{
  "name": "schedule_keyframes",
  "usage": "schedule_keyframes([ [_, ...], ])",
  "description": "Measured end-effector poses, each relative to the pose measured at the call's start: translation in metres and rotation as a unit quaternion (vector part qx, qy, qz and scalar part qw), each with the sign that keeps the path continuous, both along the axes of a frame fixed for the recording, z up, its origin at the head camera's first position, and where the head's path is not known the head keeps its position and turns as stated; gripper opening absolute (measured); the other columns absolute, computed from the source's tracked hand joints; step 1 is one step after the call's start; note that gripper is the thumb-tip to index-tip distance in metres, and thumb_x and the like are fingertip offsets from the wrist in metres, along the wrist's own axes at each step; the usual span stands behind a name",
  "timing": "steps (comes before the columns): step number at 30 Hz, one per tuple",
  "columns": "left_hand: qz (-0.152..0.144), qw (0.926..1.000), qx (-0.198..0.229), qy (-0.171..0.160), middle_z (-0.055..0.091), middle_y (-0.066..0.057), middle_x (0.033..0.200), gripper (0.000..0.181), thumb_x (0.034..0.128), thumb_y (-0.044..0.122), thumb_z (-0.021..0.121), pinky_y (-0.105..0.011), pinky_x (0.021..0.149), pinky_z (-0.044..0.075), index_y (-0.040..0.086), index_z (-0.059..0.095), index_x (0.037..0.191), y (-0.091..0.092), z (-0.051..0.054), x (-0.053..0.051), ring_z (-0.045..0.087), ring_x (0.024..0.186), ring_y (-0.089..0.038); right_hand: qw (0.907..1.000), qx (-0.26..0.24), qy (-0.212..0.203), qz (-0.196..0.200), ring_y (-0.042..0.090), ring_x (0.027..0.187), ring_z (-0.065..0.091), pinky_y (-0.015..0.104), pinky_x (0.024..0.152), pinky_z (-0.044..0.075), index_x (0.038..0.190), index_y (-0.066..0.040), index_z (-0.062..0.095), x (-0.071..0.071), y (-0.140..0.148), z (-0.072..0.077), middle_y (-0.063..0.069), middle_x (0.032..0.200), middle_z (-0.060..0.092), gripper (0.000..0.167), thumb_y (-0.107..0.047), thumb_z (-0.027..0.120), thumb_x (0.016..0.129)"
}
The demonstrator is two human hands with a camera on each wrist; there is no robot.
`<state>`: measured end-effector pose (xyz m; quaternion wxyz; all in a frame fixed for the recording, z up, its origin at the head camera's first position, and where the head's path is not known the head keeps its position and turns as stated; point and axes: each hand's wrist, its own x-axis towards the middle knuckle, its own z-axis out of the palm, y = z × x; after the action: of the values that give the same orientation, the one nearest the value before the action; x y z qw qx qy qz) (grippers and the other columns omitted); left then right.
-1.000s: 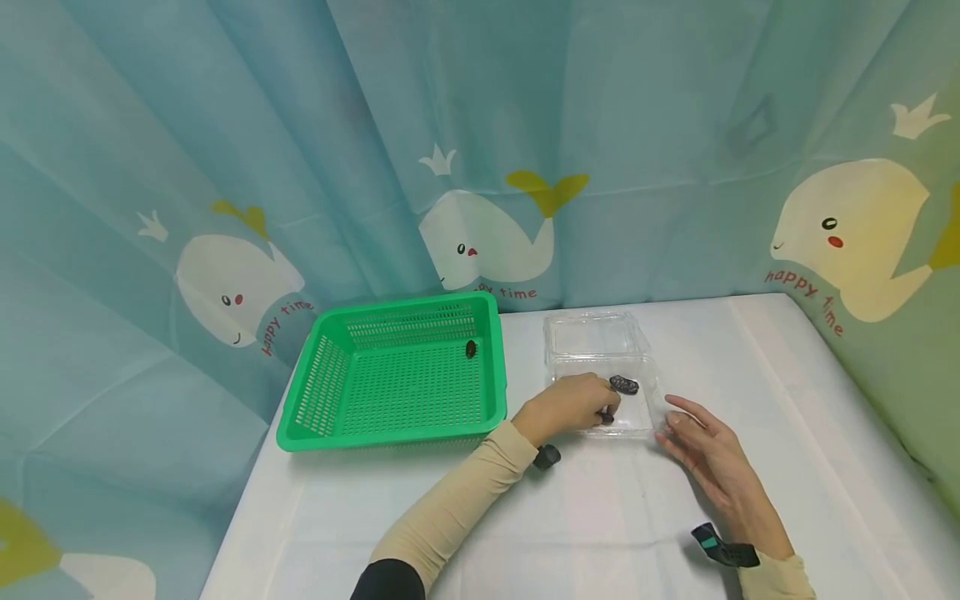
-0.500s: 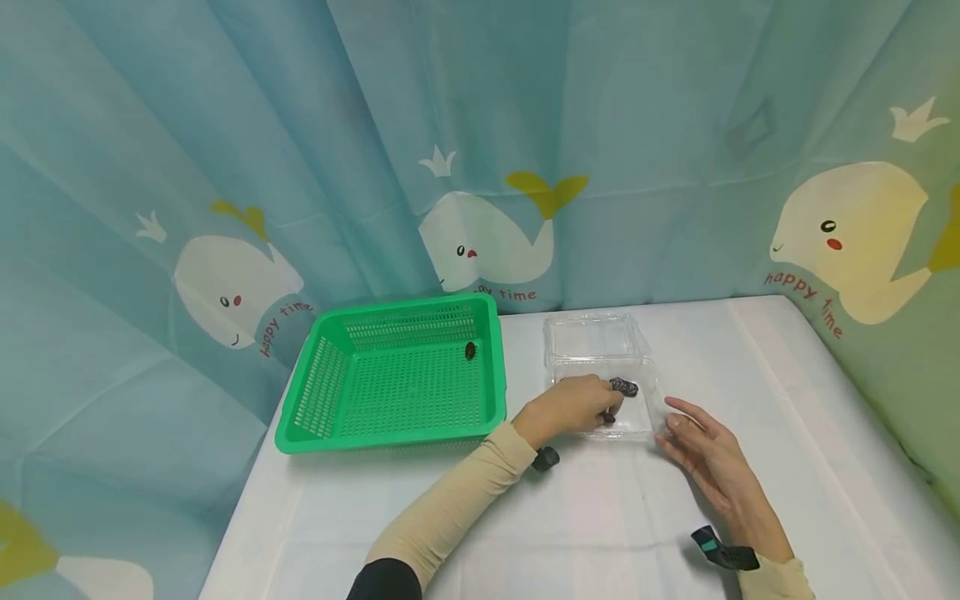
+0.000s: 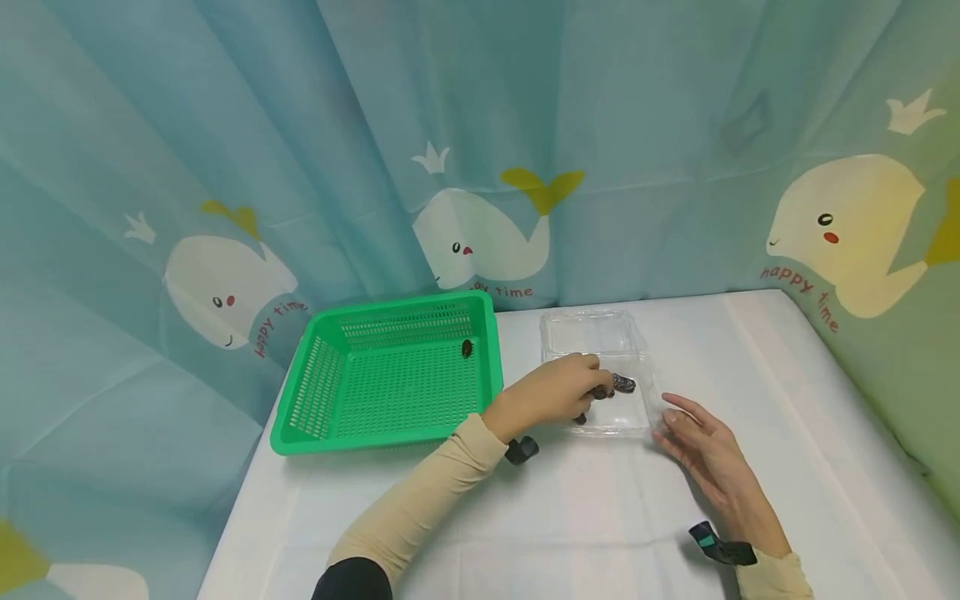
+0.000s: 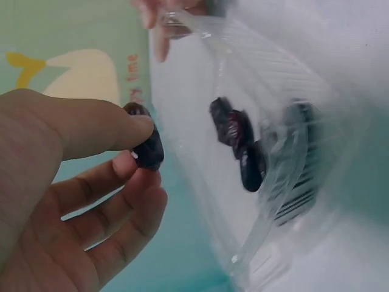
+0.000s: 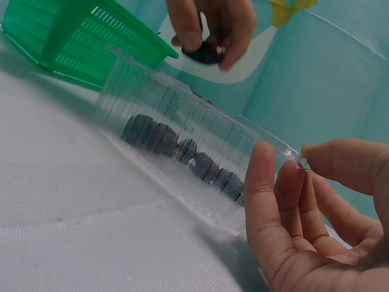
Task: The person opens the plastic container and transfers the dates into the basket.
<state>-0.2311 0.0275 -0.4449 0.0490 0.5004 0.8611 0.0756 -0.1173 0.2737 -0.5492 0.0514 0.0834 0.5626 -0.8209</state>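
Two hands (image 3: 551, 393) (image 3: 708, 460), fruit (image 4: 149, 153) above container (image 3: 630, 414), pinched rim (image 5: 209, 108), gap to basket (image 3: 405, 387)

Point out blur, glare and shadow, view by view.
Head: soft shadow below the green basket; left wrist: clear container blurred along its ribbed side, glints on its rim, white highlight on the pinched dark date; right wrist: dark shadow on the white cloth beside the right hand.

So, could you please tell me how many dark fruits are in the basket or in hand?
2: one fruit in the green basket, towards its right side, and another fruit pinched in the left hand. The basket's near side may hide more.
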Motion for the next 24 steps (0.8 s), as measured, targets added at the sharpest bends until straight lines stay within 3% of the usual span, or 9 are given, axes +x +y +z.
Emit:
schedule_keyframes([
  [5,0.015,0.9979,0.035,-0.052,0.065,0.000,0.106,0.019,0.1013,0.009,0.064,-0.018,0.081,0.049,0.016,0.073,0.117,-0.012,0.012,-0.006,0.060,0.091,-0.009,0.9999,-0.013,0.008,-0.001,0.003,0.095,0.066,0.025,0.093,0.061,0.128,-0.026,0.064,0.000,0.001,-0.001,-0.008,0.101,0.064,0.032,-0.004,0.058,0.106],
  [9,0.039,0.9922,0.067,-0.098,0.065,-0.001,0.108,0.018,0.1012,0.011,0.066,-0.020,0.078,0.049,0.015,0.073,0.117,-0.026,0.023,-0.012,0.061,0.088,-0.012,0.9998,-0.020,0.009,0.000,0.003,0.094,0.067,0.026,0.092,0.061,0.127,-0.026,0.065,0.000,0.000,-0.002,-0.008,0.100,0.065,0.032,-0.003,0.057,0.106],
  [15,0.056,0.9804,0.115,-0.150,0.070,-0.004,0.114,0.019,0.1004,0.009,0.067,-0.022,0.088,0.053,0.010,0.071,0.119,-0.053,0.036,-0.026,0.067,0.103,-0.016,0.9999,-0.015,0.006,0.000,0.003,0.094,0.067,0.026,0.093,0.061,0.128,-0.026,0.064,-0.001,0.000,-0.003,-0.008,0.100,0.065,0.032,-0.004,0.058,0.106],
  [18,0.075,0.9674,0.148,-0.192,0.072,-0.006,0.115,0.020,0.1003,0.007,0.066,-0.024,0.089,0.056,0.007,0.071,0.120,-0.068,0.042,-0.033,0.068,0.104,-0.018,0.9998,-0.019,0.008,0.001,0.003,0.095,0.067,0.026,0.093,0.061,0.128,-0.025,0.064,-0.001,0.000,-0.003,-0.008,0.100,0.064,0.032,-0.003,0.057,0.106],
  [24,0.145,0.9337,0.202,-0.258,0.072,-0.007,0.120,0.023,0.1016,0.009,0.065,-0.031,0.091,0.058,0.008,0.071,0.124,-0.095,0.045,-0.047,0.069,0.109,-0.022,0.9998,-0.015,0.010,0.003,0.003,0.095,0.067,0.026,0.094,0.061,0.129,-0.026,0.063,0.000,0.001,-0.003,-0.008,0.101,0.064,0.033,-0.004,0.057,0.106],
])
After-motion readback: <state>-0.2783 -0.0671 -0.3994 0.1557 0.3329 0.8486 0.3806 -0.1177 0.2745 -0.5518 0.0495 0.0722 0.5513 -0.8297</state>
